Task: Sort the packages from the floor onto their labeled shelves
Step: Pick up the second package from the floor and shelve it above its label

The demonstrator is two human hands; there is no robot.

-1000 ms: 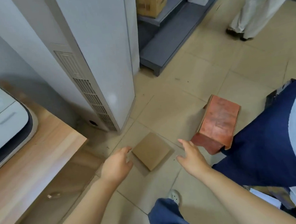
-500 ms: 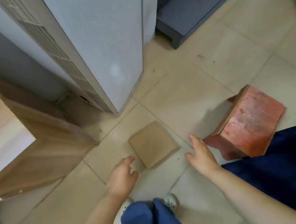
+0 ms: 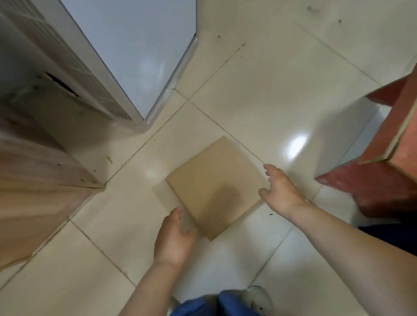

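Package: flat square brown cardboard parcel (image 3: 214,185), lying on cream tiled floor (image 3: 285,93). Likely light, stiff, smooth. Left hand (image 3: 173,237) and right hand (image 3: 281,191) open, flanking it; grip 2 opposite edges.

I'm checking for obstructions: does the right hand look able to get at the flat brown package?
Probably yes: the right hand is open at the flat brown package's right edge, with nothing between; the red box sits off to the right.
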